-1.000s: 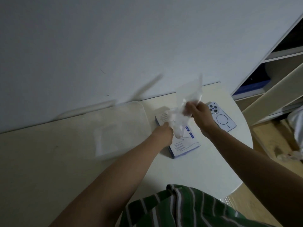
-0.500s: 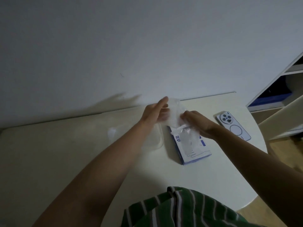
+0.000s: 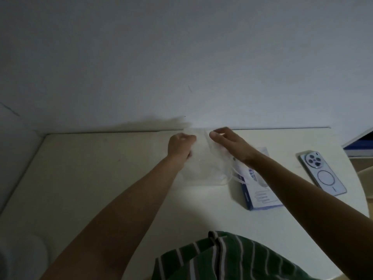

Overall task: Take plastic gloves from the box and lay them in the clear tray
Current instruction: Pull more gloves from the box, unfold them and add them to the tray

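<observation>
Nearest to the camera is a green striped garment [image 3: 232, 257], on the near side of the glove box [image 3: 262, 196] and a little to its left; from there two bare forearms reach out over the pale table [image 3: 101, 178]; the right forearm passes over the glove box and hides a part of its top. The glove box lies flat on the table, white with blue sides and a drawing of a hand on top; thin pale strips lie across its left edge, and I cannot tell if they belong to the held glove or come out of the box. To the right of the glove box, apart from it, a phone [image 3: 323, 174] lies with its back and camera ring upward.

Just to the left of the glove box sits the clear tray [image 3: 229, 176]; its rounded near corner is close beside the box; the rest of it is faint. Both hands are over the tray, farther than the glove box and to its left. The left hand [image 3: 180, 145] has its fingers curled and pinches the left edge of a plastic glove [image 3: 201, 136]; the right hand [image 3: 228, 141] pinches the right edge between thumb and fingers. The plastic glove is a thin, almost see-through film held between them; whether it touches the tray, I cannot tell.

Behind all stands a plain wall [image 3: 181, 57]; far to the right of the glove box shows a shelf edge [image 3: 361, 141].
</observation>
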Action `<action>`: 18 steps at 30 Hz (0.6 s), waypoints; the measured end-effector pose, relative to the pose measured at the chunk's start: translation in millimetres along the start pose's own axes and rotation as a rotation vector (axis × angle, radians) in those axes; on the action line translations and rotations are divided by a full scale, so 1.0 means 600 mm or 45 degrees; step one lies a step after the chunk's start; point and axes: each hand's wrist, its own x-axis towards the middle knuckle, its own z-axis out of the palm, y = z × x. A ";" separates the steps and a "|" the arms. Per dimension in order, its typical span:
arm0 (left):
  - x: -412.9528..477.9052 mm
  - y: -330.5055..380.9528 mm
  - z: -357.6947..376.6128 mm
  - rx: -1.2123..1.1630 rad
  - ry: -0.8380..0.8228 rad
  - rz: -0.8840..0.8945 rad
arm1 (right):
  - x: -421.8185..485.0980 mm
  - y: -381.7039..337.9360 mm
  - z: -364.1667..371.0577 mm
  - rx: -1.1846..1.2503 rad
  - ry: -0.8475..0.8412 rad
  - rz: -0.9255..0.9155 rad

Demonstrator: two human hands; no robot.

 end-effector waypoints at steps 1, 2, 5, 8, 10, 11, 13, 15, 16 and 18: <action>0.005 -0.004 -0.005 0.058 0.040 0.070 | 0.006 -0.006 0.012 -0.026 0.050 -0.034; 0.007 -0.006 -0.009 0.118 0.058 0.126 | 0.012 -0.008 0.022 -0.111 0.072 -0.068; 0.015 -0.018 -0.023 0.380 0.089 0.289 | 0.039 0.000 0.044 -0.522 0.145 -0.156; 0.022 -0.040 -0.047 0.701 0.185 0.449 | 0.059 0.007 0.037 -0.547 0.355 -0.117; 0.021 -0.053 -0.058 0.889 0.233 0.505 | 0.066 0.010 0.026 -0.516 0.519 -0.165; 0.021 -0.059 -0.062 0.973 0.245 0.527 | 0.068 0.008 0.024 -0.522 0.608 -0.247; 0.021 -0.065 -0.063 1.111 0.271 0.545 | 0.066 -0.005 0.028 -0.558 0.760 -0.514; 0.024 -0.070 -0.061 1.221 0.290 0.530 | 0.062 -0.025 0.045 -0.592 0.741 -0.757; 0.027 -0.073 -0.061 1.275 0.286 0.519 | 0.061 -0.032 0.058 -0.609 0.617 -0.797; 0.030 -0.075 -0.062 1.361 0.263 0.497 | 0.064 -0.029 0.091 -0.769 0.243 -0.618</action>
